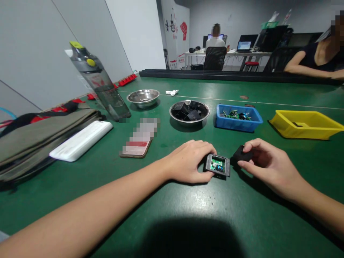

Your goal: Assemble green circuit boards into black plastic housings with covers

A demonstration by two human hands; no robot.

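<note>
My left hand grips a small black plastic housing by its left side, thumb below and fingers above. The housing's open face is turned up, and a green circuit board with a blue part shows inside it. To its right, my right hand pinches a black plastic piece between thumb and fingers. The two black parts are close together, with a narrow gap between them. My fingers hide part of each one.
Behind my hands stand a metal bowl of black plastic parts, a blue bin of circuit boards and a yellow bin. On the left are a phone, a water bottle, a white power bank, a bag and another metal bowl.
</note>
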